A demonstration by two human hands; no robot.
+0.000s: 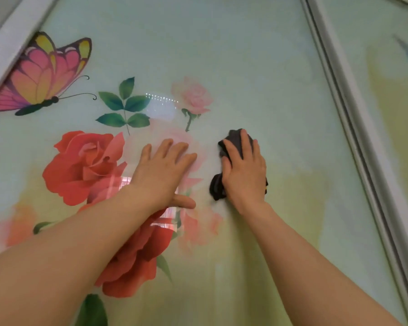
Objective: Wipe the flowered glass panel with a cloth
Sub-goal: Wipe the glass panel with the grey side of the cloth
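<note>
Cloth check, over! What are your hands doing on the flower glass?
Right hand presses dark cloth flat on glass. Left hand flat beside it, bracing. Nothing in the way.

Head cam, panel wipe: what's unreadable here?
- Crumpled dark grey cloth: mostly hidden under the right hand.
- Flowered glass panel: lower part cut off by the frame edge and forearms.
- Pale rose print under the left hand: washed out by glare.
- Smudges on the glass: too faint to tell.
</note>
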